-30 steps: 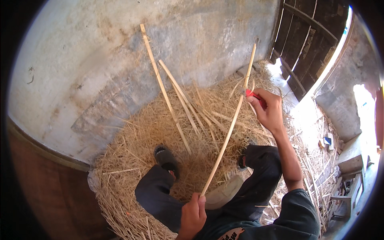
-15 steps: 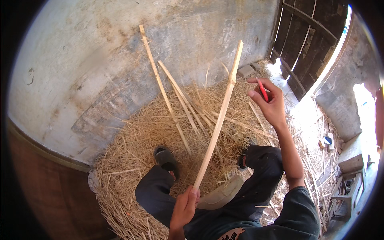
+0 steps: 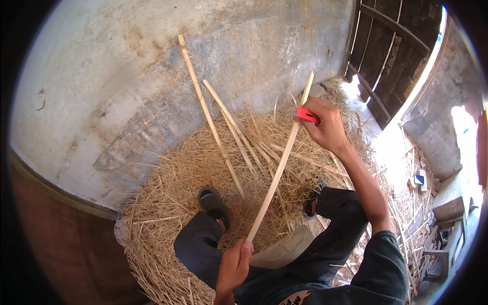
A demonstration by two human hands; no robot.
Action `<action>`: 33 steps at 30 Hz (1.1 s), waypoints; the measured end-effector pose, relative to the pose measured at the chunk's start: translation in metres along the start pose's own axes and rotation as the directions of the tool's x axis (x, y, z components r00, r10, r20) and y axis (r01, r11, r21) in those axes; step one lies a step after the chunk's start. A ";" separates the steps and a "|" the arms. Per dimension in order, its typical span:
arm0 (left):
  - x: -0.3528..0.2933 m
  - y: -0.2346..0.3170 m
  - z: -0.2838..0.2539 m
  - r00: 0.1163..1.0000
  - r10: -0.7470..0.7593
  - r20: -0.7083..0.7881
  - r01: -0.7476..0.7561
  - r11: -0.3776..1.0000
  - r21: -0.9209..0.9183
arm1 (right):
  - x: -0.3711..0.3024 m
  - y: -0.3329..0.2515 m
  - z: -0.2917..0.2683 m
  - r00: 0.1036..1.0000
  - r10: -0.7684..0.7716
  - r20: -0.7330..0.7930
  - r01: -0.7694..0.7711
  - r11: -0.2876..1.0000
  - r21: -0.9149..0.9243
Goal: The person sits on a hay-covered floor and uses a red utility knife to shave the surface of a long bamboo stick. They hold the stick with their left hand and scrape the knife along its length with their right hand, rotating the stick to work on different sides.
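Observation:
A long pale bamboo strip (image 3: pixel 278 178) slants up and away from my lap. Its near end is wrapped in my closed left hand (image 3: pixel 235 264), low in the middle. At the upper part of the strip, my right hand (image 3: pixel 325 123) is closed on a red utility knife (image 3: pixel 308 116). The knife lies across the strip near its far end. Its blade cannot be made out, and fingers cover part of the handle. A beige pad (image 3: pixel 287 249) lies between my thighs, beneath the strip.
Other bamboo strips (image 3: pixel 209 117) lean against the stained wall (image 3: pixel 127 76) ahead. Shavings (image 3: pixel 168 203) cover the floor around my sandalled feet. A wooden door (image 3: pixel 389 56) is at the far right, and a small wooden stool (image 3: pixel 445 249) stands at the right.
My right hand has moved left and turned, bringing the red utility knife onto the strip. The strip's far end has dropped slightly; my left hand keeps its hold.

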State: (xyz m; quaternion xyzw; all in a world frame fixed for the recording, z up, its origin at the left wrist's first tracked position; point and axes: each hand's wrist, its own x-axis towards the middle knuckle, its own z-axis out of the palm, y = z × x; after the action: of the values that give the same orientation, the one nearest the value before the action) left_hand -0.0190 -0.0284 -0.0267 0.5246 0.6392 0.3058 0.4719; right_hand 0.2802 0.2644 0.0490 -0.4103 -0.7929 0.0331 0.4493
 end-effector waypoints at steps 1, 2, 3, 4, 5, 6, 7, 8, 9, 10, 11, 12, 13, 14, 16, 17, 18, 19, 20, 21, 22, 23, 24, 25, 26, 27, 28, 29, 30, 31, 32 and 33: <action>0.000 -0.001 0.000 1.000 -0.004 -0.001 0.004 1.000 0.004 | -0.002 0.001 0.002 1.000 0.022 0.007 -0.023 1.000 0.015; 0.000 0.000 0.000 1.000 -0.008 0.000 0.008 1.000 0.006 | -0.005 0.002 0.005 0.999 -0.006 -0.034 0.006 1.000 -0.004; 0.001 0.002 0.001 1.000 -0.017 0.005 0.017 1.000 0.005 | -0.009 0.002 0.009 0.997 -0.036 -0.074 0.034 0.999 -0.024; 0.001 0.005 0.001 1.000 -0.027 0.010 0.027 1.000 0.005 | -0.012 0.002 0.012 0.991 -0.066 -0.114 0.061 0.997 -0.046; 0.002 0.007 0.000 0.999 -0.039 0.012 0.038 0.999 0.007 | -0.015 0.001 0.014 0.992 -0.072 -0.106 0.062 0.994 -0.087; 0.002 0.007 0.001 0.999 -0.039 0.023 0.040 0.999 -0.011 | -0.017 0.000 0.016 0.992 -0.077 -0.098 0.064 0.990 -0.129; 0.003 0.006 0.001 0.999 -0.040 0.033 0.041 0.999 -0.030 | -0.018 0.000 0.018 0.993 -0.081 -0.090 0.065 0.983 -0.169; 0.004 0.006 0.001 0.998 -0.039 0.044 0.042 0.998 -0.050 | -0.017 0.003 0.018 0.995 -0.056 -0.080 0.043 0.988 -0.145; 0.005 0.003 0.001 0.998 -0.035 0.057 0.039 0.996 -0.077 | -0.015 0.007 0.017 0.997 -0.030 -0.070 0.022 0.992 -0.121; 0.007 -0.001 0.001 0.997 -0.030 0.070 0.037 0.994 -0.104 | -0.013 0.010 0.016 0.998 -0.005 -0.059 -0.001 0.995 -0.096; 0.008 -0.003 0.001 0.996 -0.025 0.081 0.035 0.991 -0.132 | -0.012 0.012 0.016 0.999 -0.002 -0.042 -0.001 0.998 -0.069; 0.008 -0.003 -0.002 0.994 -0.036 0.102 0.051 0.987 -0.155 | -0.011 0.014 0.016 1.000 0.000 -0.024 -0.001 0.999 -0.041; 0.009 -0.003 -0.005 0.991 -0.046 0.123 0.068 0.982 -0.177 | -0.010 0.015 0.016 1.000 0.002 -0.007 -0.003 1.000 -0.014; 0.008 -0.003 -0.007 0.988 -0.059 0.146 0.088 0.976 -0.199 | -0.009 0.014 0.016 1.000 0.020 0.014 -0.020 1.000 -0.004; 0.007 -0.003 -0.010 0.979 -0.102 0.176 0.144 0.958 -0.247 | -0.008 0.012 0.014 0.997 0.053 0.057 -0.054 0.998 0.013; 0.007 -0.003 -0.012 0.974 -0.121 0.191 0.171 0.948 -0.270 | -0.007 0.011 0.013 0.996 0.060 0.070 -0.061 0.998 0.018; 0.007 -0.004 -0.014 0.969 -0.130 0.208 0.188 0.939 -0.287 | -0.007 0.011 0.013 0.994 0.066 0.083 -0.068 0.997 0.022; 0.006 -0.005 -0.016 0.964 -0.139 0.226 0.206 0.930 -0.304 | -0.007 0.011 0.013 0.993 0.073 0.096 -0.076 0.997 0.027; 0.006 -0.006 -0.017 0.959 -0.147 0.243 0.223 0.921 -0.321 | -0.007 0.011 0.012 0.991 0.084 0.104 -0.089 0.995 0.051; 0.007 -0.007 -0.019 0.953 -0.168 0.251 0.246 0.914 -0.322 | -0.007 0.011 0.012 0.989 0.094 0.113 -0.103 0.992 0.075; 0.007 -0.007 -0.021 0.947 -0.188 0.259 0.269 0.908 -0.322 | -0.008 0.011 0.011 0.987 0.105 0.122 -0.117 0.988 0.099; 0.007 -0.008 -0.022 0.941 -0.208 0.267 0.291 0.900 -0.323 | -0.008 0.012 0.011 0.981 0.130 0.141 -0.149 0.980 0.130; 0.007 -0.007 -0.023 0.935 -0.234 0.267 0.318 0.885 -0.340 | -0.008 0.012 0.010 0.975 0.155 0.161 -0.180 0.970 0.160; 0.007 -0.006 -0.025 0.928 -0.259 0.268 0.345 0.868 -0.356 | -0.008 0.012 0.010 0.967 0.178 0.181 -0.212 0.959 0.190; 0.007 -0.006 -0.026 0.920 -0.285 0.268 0.372 0.850 -0.373 | -0.008 0.010 0.009 0.957 0.210 0.199 -0.252 0.943 0.217; 0.007 -0.007 -0.027 0.918 -0.289 0.271 0.378 0.845 -0.377 | -0.009 0.005 0.007 0.946 0.241 0.218 -0.291 0.925 0.242; 0.008 -0.009 -0.029 0.916 -0.294 0.274 0.384 0.841 -0.382 | -0.009 0.002 0.007 0.933 0.271 0.238 -0.331 0.905 0.267; 0.009 -0.009 -0.030 0.913 -0.298 0.279 0.390 0.836 -0.385 | -0.010 0.005 0.007 0.944 0.252 0.214 -0.311 0.895 0.320; 0.010 -0.007 -0.030 0.913 -0.300 0.275 0.391 0.836 -0.385 | -0.013 0.011 0.008 0.954 0.234 0.189 -0.290 0.881 0.373; 0.012 -0.005 -0.031 0.913 -0.303 0.272 0.392 0.836 -0.385 | -0.014 0.014 0.008 0.962 0.218 0.163 -0.267 0.866 0.423; 0.013 -0.004 -0.031 0.914 -0.308 0.264 0.393 0.834 -0.387 | -0.013 0.008 0.006 0.945 0.281 0.166 -0.326 0.799 0.506; 0.013 -0.005 -0.032 0.918 -0.309 0.248 0.387 0.833 -0.395 | -0.010 -0.002 -0.002 0.923 0.342 0.176 -0.378 0.720 0.582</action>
State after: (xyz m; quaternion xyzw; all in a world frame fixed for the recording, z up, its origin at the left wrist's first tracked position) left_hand -0.0502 -0.0141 -0.0235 0.3047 0.5955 0.3028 0.6789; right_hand 0.2834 0.2553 0.0439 -0.3898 -0.6574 0.3828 0.5190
